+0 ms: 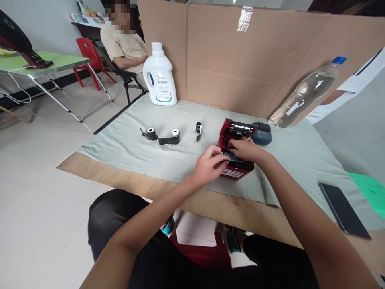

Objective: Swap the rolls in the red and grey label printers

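A red and black printer (234, 173) stands on the cloth near the table's front edge with its lid (240, 127) raised. Across its opening lies a dark paper strip (235, 157) with pale marks. My left hand (210, 165) pinches the left end of this strip at the printer's front left. From the right, my right hand (247, 150) reaches into the opening with bent fingers; their tips are partly hidden inside. Left of the printer, three small rolls with dark tails sit on the cloth: one roll (198, 127), a second roll (171, 138) and a third roll (149, 134).
A dark grey device (262, 134) sits behind the printer. A white detergent bottle (161, 76) and a tilted clear bottle (306, 96) rest by the cardboard screen (228, 56). A phone (344, 208) lies at the right. A person (123, 44) sits behind, left.
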Demonstrator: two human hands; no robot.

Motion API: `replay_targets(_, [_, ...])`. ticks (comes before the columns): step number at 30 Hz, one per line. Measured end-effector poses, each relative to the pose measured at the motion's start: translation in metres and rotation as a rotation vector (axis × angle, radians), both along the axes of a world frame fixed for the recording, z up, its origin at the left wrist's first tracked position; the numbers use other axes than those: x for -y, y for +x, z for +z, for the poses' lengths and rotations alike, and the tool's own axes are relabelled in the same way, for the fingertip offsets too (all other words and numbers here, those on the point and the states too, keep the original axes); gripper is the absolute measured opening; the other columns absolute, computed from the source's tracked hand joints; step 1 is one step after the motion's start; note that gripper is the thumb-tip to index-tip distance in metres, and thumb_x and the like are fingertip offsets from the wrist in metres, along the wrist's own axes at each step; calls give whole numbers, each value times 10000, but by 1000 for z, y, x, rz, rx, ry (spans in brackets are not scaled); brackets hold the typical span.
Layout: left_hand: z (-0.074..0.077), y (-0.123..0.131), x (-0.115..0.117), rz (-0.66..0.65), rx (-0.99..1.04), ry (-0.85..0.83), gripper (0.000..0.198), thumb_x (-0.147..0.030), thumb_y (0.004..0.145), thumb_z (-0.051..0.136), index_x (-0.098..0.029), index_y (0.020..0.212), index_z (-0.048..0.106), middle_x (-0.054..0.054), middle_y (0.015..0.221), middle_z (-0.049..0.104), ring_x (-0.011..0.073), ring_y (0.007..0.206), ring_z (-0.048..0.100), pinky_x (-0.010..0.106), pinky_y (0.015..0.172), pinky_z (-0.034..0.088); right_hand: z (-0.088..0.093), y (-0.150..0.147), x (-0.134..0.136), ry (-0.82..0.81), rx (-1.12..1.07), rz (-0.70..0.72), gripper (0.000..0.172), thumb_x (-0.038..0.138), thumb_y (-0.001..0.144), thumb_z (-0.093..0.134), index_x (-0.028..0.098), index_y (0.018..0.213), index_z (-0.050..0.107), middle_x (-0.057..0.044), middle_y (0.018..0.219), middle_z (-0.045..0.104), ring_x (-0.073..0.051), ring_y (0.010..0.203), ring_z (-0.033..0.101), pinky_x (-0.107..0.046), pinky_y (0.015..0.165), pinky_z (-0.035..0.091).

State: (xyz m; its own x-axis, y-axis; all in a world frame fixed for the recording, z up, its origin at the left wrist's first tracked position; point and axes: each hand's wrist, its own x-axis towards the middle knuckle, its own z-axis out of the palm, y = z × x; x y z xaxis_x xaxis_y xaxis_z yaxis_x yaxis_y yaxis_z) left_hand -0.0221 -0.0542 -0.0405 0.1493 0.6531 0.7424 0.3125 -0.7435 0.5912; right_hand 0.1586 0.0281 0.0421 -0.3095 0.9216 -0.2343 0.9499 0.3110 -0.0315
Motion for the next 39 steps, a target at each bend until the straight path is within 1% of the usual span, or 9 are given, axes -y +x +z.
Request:
replay_targets(7, [0,0,0,-4,0,3,201,-269,1023,604,-216,1013,798,65,994,589,144,848,617,291,778,562,-2,11,8,20,-223,-2,185,220,916,587,225,956,767,-72,1069,817,-302,1035,708,-426,919,484])
replay_targets(11, [1,-1,0,-15,-50,6,216,-257,1026,589,-230,1046,803,63,982,626,142,826,626,291,770,561,-17,47,18,320,-720,-313,322,480,905,609,218,740,699,-64,769,741,-261,803,670,-400,787,513])
replay_targets(14, [3,-2,1,-19,-98,34,235,-256,1030,580,-236,1075,810,64,954,657,153,834,639,298,770,557,-26,60,8,535,-998,-442,358,556,896,584,228,988,690,-96,1023,755,-292,1013,682,-413,852,548])
replay_targets(17, [5,-1,3,-25,-168,95,260,-229,1028,564,-244,1096,815,55,894,686,166,836,650,308,773,542,-33,53,-3,433,-1214,-395,447,600,916,545,267,1207,607,-94,1244,691,-273,1140,670,-382,875,573])
replay_targets(21, [4,1,5,-57,-253,87,264,-235,1026,571,-257,1112,819,52,863,704,175,816,643,318,761,518,-46,40,9,426,-1313,-371,291,538,942,503,259,989,568,-86,1159,697,-263,1140,661,-412,1020,535])
replay_targets(24, [3,0,4,-71,-281,50,280,-251,1032,559,-270,1119,824,57,871,707,180,826,636,332,790,530,-59,36,32,414,-1295,-332,199,376,847,555,246,992,596,-115,1356,657,-296,1324,596,-449,1124,476])
replay_targets(29, [3,0,5,-58,-230,37,267,-260,1028,568,-276,1114,820,76,971,709,198,917,641,362,861,548,-71,33,53,192,-1442,-466,826,288,757,555,318,1563,376,-100,1579,531,-295,1400,577,-460,1076,548])
replay_targets(34, [14,-5,6,41,-172,-168,562,-376,967,700,-283,1510,585,106,1357,707,289,1191,611,466,1058,504,-70,35,50,60,-1491,-498,941,289,776,561,366,1659,246,-66,1629,498,-267,1349,626,-409,995,607])
replay_targets(39, [19,-16,-1,-26,-225,-402,895,-444,915,759,-285,1675,313,90,1342,740,316,1183,638,514,1096,470,-68,35,48,-10,-1517,-528,983,263,749,576,333,1665,227,-77,1695,435,-260,1409,595,-400,1031,599])
